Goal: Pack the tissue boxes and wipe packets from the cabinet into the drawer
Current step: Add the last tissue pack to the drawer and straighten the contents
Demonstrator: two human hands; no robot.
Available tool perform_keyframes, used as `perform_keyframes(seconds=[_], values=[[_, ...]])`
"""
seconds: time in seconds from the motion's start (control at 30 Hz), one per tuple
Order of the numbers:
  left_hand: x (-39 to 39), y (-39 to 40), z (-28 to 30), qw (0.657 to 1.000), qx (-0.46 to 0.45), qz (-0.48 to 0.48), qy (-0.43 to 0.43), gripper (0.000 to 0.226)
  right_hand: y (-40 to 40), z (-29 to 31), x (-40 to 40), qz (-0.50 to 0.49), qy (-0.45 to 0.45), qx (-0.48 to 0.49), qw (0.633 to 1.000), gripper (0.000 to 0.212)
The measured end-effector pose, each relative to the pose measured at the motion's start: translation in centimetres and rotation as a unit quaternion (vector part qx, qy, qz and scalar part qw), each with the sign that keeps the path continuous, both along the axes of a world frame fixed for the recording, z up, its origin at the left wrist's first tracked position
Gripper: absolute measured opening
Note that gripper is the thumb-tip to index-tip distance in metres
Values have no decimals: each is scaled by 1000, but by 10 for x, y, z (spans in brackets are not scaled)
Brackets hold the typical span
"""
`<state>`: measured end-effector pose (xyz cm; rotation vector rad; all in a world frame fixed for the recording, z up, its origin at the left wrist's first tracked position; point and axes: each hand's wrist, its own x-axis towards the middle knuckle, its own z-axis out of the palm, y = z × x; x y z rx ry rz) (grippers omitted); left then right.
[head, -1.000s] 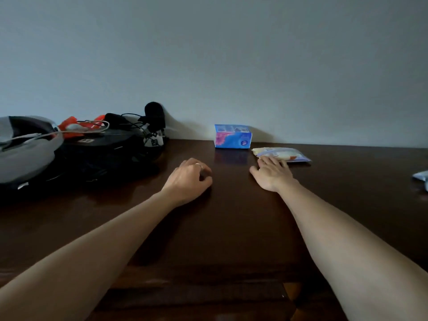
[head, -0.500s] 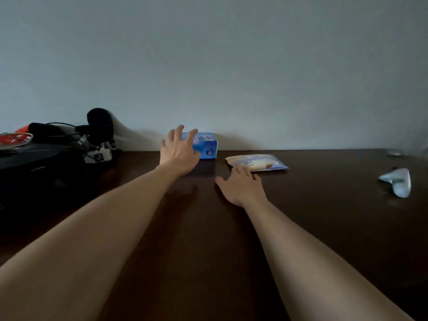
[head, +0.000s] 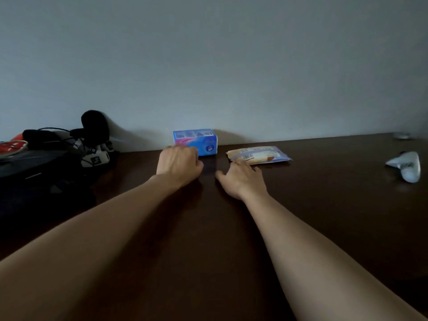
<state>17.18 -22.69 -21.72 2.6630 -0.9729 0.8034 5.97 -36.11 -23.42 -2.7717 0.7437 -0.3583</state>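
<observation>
A blue tissue box (head: 196,140) stands against the wall at the back of the dark wooden cabinet top (head: 324,205). My left hand (head: 178,163) is curled into a fist right in front of it, covering its lower left corner; no fingers lie over the box's top. To the right of the box lies a flat pale wipe packet (head: 260,154). My right hand (head: 243,178) rests palm down on the wood, fingers spread, fingertips touching the packet's near left edge.
A black bag (head: 34,172) with cables and a black foam-tipped microphone (head: 95,126) fills the left side. A white crumpled packet (head: 406,165) lies at the far right, and a small grey object (head: 402,135) sits by the wall behind it.
My left hand, open and reaching over the tissue box before, has dropped in front of it and curled shut. My right hand's fingertips have reached the wipe packet's edge.
</observation>
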Motion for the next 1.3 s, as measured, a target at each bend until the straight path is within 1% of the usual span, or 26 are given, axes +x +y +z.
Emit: perform_keyframes(seconds=[0.03, 0.07, 0.13, 0.17, 0.23, 0.3, 0.33, 0.37, 0.43, 0.47, 0.5, 0.6, 0.67, 0.83, 0.9, 0.93, 0.97, 1.0, 1.03, 1.07, 1.1, 1.13, 1.17, 1.23, 1.27, 1.3], values=[[1, 2, 5, 999, -35, -3, -19, 21, 0, 0, -1, -1, -4, -3, 1000, 69], [6, 1, 12, 998, -52, -6, -27, 24, 1, 1, -2, -1, -6, -4, 1000, 67], [19, -9, 33, 999, -28, -11, -14, 42, 1, 1, -3, 2, -5, -4, 1000, 65], [26, -16, 42, 1000, -13, -7, 9, 52, 2, 0, -3, 4, -5, -5, 1000, 63], [39, -33, 51, 996, -11, 15, 91, 69, 1, -2, -3, 3, -8, -4, 1000, 62], [52, -50, 50, 976, -45, 52, 208, 81, 2, -3, -1, 1, -8, -2, 1000, 64], [55, -58, 47, 965, -49, 70, 247, 84, 2, -3, 0, 2, -8, -2, 1000, 66], [56, -67, 42, 963, -32, 85, 255, 84, 2, -3, 1, 5, -8, -2, 1000, 66], [58, -84, 29, 976, 16, 109, 188, 80, 1, -3, 4, 17, -5, -6, 1000, 64], [58, -91, 23, 981, 19, 114, 155, 77, -1, -3, 5, 22, -1, -7, 1000, 63], [59, -97, 20, 982, 10, 119, 145, 75, -2, -3, 5, 23, 3, -5, 1000, 63], [62, -101, 17, 974, -4, 126, 189, 75, -5, -3, 7, 19, 12, 4, 1000, 62], [63, -95, 17, 973, -11, 116, 201, 78, -4, -3, 6, 15, 12, 4, 1000, 63], [45, -41, 10, 982, -8, 11, 187, 96, -1, 3, 3, 1, 13, 7, 1000, 71], [35, -13, 19, 975, -42, -32, 215, 96, 1, 6, 1, -2, 12, 9, 1000, 70], [28, 0, 29, 956, -112, -57, 266, 92, 2, 6, -1, -3, 9, 8, 1000, 70], [20, 12, 41, 914, -216, -77, 334, 82, 2, 6, -3, -4, 7, 5, 1000, 69], [14, 21, 49, 847, -332, -79, 408, 66, 2, 6, -4, -4, 5, 2, 1000, 68], [6, 30, 56, 775, -408, -69, 478, 50, 2, 6, -5, -6, 1, 2, 1000, 66], [-1, 40, 61, 737, -440, -52, 510, 42, 1, 7, -5, -7, -3, 3, 1000, 65], [-4, 49, 64, 729, -447, -29, 518, 37, 1, 7, -5, -7, -6, 1, 1000, 64], [-4, 57, 66, 734, -451, -5, 508, 38, 1, 7, -5, -7, -6, -1, 1000, 64], [-1, 64, 66, 759, -451, 21, 469, 41, 1, 7, -5, -7, -4, -3, 1000, 64], [3, 71, 67, 829, -440, 65, 339, 55, 2, 5, -4, -7, 3, -6, 1000, 65], [0, 70, 70, 862, -410, 54, 293, 70, 3, 5, -3, -9, 4, -7, 1000, 64], [-8, 66, 74, 899, -346, 34, 267, 83, 4, 3, -2, -9, 3, -4, 1000, 63]])
